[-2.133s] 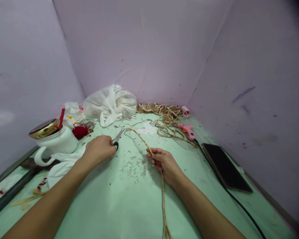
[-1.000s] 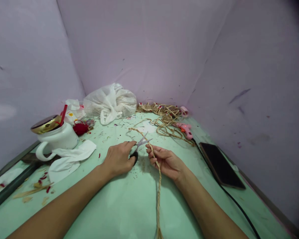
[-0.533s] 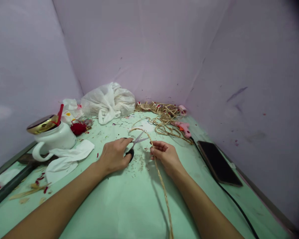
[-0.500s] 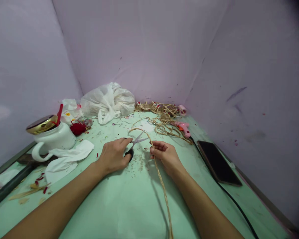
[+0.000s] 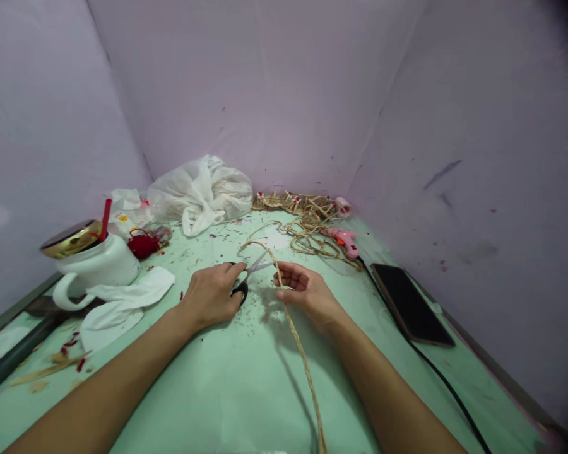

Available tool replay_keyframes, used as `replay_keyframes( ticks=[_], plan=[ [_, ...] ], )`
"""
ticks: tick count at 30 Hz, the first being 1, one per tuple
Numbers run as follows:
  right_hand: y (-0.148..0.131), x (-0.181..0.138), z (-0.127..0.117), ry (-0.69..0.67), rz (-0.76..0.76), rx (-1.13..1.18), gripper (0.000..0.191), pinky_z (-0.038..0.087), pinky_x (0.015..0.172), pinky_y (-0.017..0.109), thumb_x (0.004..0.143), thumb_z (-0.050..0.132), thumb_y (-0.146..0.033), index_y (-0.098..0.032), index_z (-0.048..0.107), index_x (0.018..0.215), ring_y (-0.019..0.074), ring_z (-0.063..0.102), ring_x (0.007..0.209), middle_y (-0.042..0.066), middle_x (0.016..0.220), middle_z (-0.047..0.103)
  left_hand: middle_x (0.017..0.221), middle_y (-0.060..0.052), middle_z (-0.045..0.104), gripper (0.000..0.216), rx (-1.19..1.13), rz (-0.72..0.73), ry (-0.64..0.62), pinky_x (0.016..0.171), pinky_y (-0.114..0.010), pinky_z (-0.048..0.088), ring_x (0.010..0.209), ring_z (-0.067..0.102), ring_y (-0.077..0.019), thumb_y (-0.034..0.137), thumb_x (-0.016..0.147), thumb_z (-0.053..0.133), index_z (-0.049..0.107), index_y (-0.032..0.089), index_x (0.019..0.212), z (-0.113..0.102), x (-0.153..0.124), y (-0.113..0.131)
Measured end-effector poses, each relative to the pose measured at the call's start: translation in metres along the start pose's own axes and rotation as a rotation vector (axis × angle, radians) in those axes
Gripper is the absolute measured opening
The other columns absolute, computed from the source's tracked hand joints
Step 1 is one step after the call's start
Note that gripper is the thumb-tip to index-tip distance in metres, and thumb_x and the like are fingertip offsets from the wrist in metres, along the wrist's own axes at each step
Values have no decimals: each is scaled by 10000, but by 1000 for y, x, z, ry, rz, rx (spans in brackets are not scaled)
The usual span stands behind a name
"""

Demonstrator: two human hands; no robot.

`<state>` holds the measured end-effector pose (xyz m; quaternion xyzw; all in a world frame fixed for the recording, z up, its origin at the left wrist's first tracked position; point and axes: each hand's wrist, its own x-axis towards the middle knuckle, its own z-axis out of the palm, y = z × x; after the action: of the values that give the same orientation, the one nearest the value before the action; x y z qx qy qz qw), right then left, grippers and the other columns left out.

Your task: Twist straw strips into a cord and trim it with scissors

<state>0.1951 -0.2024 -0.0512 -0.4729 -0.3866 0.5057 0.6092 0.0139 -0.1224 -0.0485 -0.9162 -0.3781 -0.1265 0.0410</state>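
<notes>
My left hand (image 5: 213, 291) grips a pair of scissors (image 5: 252, 272) by its black handles, with the blades parted and pointing toward the braided straw cord. That tan cord (image 5: 299, 345) runs from the near edge of the table up past my right hand (image 5: 307, 291), then curves left near the blade tips. Thumb and fingers of my right hand are curled round the cord, a little apart from each other. Whether the blades touch the cord I cannot tell. Small cut fibres lie on the green tabletop (image 5: 246, 378) under the scissors.
At the back lie a white plastic bag (image 5: 203, 195) and a heap of tan cord (image 5: 312, 217). A pink glue gun (image 5: 344, 241) and a phone (image 5: 411, 304) are on the right. On the left stand a white mug (image 5: 99, 268), a red yarn bundle (image 5: 142, 244) and white cloth (image 5: 125, 309).
The view has shifted slightly, moving everything a little left. My right thumb and fingers have parted somewhat around the cord. The scissors are still held with their blades apart.
</notes>
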Motion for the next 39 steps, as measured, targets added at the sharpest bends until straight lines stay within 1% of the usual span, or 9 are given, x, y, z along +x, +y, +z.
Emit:
replay_keyframes(
  ticks=[3, 6, 13, 20, 25, 29, 32, 36, 39],
  plan=[
    [-3, -3, -1, -124, 46, 53, 619, 448, 664, 285, 478, 704, -73, -215, 574, 1065, 147, 542, 781, 57, 950, 575, 956, -56, 615, 439, 4, -37, -32, 662, -299, 396, 852, 567, -219, 301, 719, 410, 478, 228, 1146, -3, 1, 1],
    [-5, -5, -2, -177, 89, 100, 671, 449, 603, 266, 495, 694, -71, -247, 536, 1123, 136, 534, 740, 51, 958, 553, 972, -57, 615, 435, 8, -47, -42, 665, -300, 394, 870, 563, -221, 305, 721, 407, 473, 230, 1144, -4, 1, 1],
    [-3, -5, -1, -174, 70, 89, 645, 449, 588, 278, 543, 675, -95, -258, 529, 1150, 112, 518, 659, 42, 943, 547, 950, -44, 610, 429, 15, -23, 2, 651, -305, 384, 851, 564, -220, 304, 732, 397, 458, 232, 1150, -1, 0, 0],
    [-5, -6, 0, -94, 74, 98, 478, 442, 602, 275, 608, 674, -196, -231, 589, 1077, 109, 523, 639, 39, 891, 580, 933, -42, 608, 414, 30, 3, 5, 624, -301, 369, 825, 567, -215, 298, 735, 390, 459, 229, 1138, 1, -1, -1],
    [-9, -7, -1, -172, 123, 236, 439, 452, 679, 305, 651, 660, -209, -206, 568, 1081, 138, 563, 721, 65, 952, 602, 910, -36, 611, 411, 37, -1, 3, 614, -302, 370, 804, 570, -210, 296, 735, 394, 463, 231, 1135, 0, -1, 0],
    [-8, -4, -3, -233, 179, 353, 392, 443, 737, 375, 739, 575, -326, -170, 536, 1097, 193, 588, 804, 114, 954, 629, 913, -32, 615, 404, 33, 2, 20, 611, -295, 372, 812, 572, -206, 293, 735, 393, 466, 234, 1128, -1, -1, 1],
    [-6, -2, -4, -248, 196, 376, 404, 435, 748, 388, 773, 517, -389, -162, 523, 1107, 208, 592, 828, 127, 954, 638, 922, -28, 616, 408, 35, 9, 39, 609, -297, 377, 822, 574, -208, 296, 736, 392, 463, 237, 1134, 0, -1, 0],
    [-7, -3, -3, -233, 180, 327, 410, 443, 733, 357, 739, 583, -356, -165, 530, 1098, 190, 591, 808, 108, 939, 638, 915, -28, 615, 410, 33, 16, 43, 611, -302, 383, 819, 574, -211, 296, 735, 395, 464, 237, 1136, 2, -1, 0],
    [-6, -4, -1, -130, 150, 231, 399, 459, 671, 303, 651, 685, -253, -159, 571, 1022, 138, 582, 688, 57, 829, 637, 913, -31, 612, 401, 30, 29, 47, 617, -306, 386, 807, 574, -211, 297, 741, 393, 468, 237, 1131, 2, -1, -1]
  ],
)
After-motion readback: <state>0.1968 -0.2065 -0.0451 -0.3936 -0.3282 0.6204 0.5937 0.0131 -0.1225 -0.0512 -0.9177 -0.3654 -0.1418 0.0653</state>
